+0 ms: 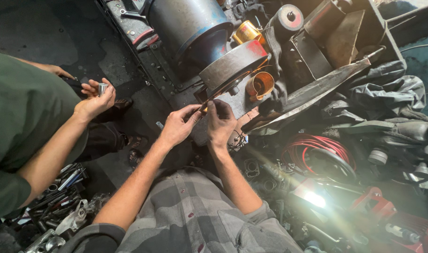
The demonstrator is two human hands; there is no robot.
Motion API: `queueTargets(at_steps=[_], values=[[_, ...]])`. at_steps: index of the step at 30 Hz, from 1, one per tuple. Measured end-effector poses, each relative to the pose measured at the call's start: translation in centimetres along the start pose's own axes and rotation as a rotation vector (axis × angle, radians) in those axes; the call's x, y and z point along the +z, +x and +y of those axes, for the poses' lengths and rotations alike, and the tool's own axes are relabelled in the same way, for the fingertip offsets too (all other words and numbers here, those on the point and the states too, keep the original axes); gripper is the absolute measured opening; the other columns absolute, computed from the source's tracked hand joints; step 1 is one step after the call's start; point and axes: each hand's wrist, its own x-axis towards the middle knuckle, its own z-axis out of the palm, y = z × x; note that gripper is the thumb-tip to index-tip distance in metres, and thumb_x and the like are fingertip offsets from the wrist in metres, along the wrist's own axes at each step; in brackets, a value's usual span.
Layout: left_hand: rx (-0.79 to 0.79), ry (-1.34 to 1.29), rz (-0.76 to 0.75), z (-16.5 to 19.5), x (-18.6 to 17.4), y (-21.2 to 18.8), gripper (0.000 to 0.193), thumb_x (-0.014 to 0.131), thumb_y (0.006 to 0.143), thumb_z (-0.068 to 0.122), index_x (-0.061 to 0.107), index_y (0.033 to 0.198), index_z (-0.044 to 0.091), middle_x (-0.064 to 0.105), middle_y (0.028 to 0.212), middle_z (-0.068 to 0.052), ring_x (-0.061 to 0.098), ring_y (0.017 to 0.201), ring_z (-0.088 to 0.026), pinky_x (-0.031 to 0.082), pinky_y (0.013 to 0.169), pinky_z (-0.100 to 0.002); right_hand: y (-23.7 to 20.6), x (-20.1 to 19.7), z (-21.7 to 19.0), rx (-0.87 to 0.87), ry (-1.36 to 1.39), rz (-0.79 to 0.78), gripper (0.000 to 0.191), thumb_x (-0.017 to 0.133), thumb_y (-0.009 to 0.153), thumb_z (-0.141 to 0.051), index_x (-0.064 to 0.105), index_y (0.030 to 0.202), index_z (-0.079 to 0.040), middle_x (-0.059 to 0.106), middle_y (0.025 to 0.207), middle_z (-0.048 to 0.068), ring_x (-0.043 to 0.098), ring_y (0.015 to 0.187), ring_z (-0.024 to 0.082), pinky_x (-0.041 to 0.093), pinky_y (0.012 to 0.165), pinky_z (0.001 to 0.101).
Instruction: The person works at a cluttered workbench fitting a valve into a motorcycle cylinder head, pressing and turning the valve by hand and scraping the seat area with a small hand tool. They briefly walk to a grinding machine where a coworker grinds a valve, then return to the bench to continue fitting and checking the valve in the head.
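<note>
My left hand (179, 125) and my right hand (220, 122) meet at the edge of a bench grinder's grey wheel guard (232, 65). Both pinch a small thin metal piece (203, 107) held against the wheel's lower edge. The piece is mostly hidden by my fingers. The grinder's big blue-grey motor drum (188, 21) sits behind the guard. My grey checked shirt (190, 220) fills the lower middle.
A person in a green shirt (22, 117) stands at left, one hand (94, 100) holding a small metal cylinder (102, 88). Loose tools (59, 187) lie at lower left. Red hose (312, 145), dark cloth (387, 93), orange cups (259, 85) and a bright lamp (316, 199) crowd the right.
</note>
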Motion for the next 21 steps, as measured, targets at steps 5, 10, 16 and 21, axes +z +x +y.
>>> queueTargets(at_steps=[5, 10, 16, 21], values=[[-0.044, -0.019, 0.013, -0.4, 0.5, -0.3, 0.034, 0.066, 0.100, 0.026, 0.070, 0.128, 0.007, 0.080, 0.105, -0.006, 0.075, 0.095, -0.012, 0.059, 0.082, -0.028, 0.0, -0.1, 0.1, 0.035, 0.029, 0.016, 0.015, 0.071, 0.099, -0.008, 0.068, 0.106, 0.005, 0.072, 0.090, 0.005, 0.066, 0.078, 0.009, 0.055, 0.070, 0.0238], [0.003, -0.078, 0.012, -0.9, 1.0, -0.5, 0.033, 0.066, 0.102, 0.025, 0.068, 0.129, 0.006, 0.079, 0.109, -0.004, 0.074, 0.098, -0.008, 0.058, 0.084, -0.026, -0.1, -0.4, 0.3, 0.023, -0.006, 0.010, 0.016, 0.071, 0.100, -0.010, 0.068, 0.106, 0.005, 0.072, 0.090, 0.005, 0.066, 0.079, 0.009, 0.054, 0.071, 0.0235], [-0.085, -0.071, 0.056, -1.0, 1.6, -0.6, 0.033, 0.067, 0.100, 0.026, 0.069, 0.127, 0.007, 0.080, 0.107, -0.003, 0.073, 0.092, -0.006, 0.057, 0.076, -0.025, 0.1, -0.5, 0.7, 0.114, 0.026, 0.027, 0.017, 0.071, 0.097, -0.011, 0.068, 0.107, 0.004, 0.072, 0.089, 0.005, 0.064, 0.075, 0.010, 0.051, 0.065, 0.0251], [0.137, 0.010, 0.114, 1.1, 1.3, -1.3, 0.031, 0.071, 0.097, 0.021, 0.069, 0.124, 0.006, 0.075, 0.109, -0.006, 0.072, 0.093, -0.013, 0.058, 0.078, -0.029, -0.1, -1.4, 0.8, 0.002, 0.088, -0.035, 0.017, 0.068, 0.103, -0.010, 0.064, 0.112, 0.003, 0.069, 0.100, 0.005, 0.062, 0.091, 0.011, 0.051, 0.084, 0.0269]])
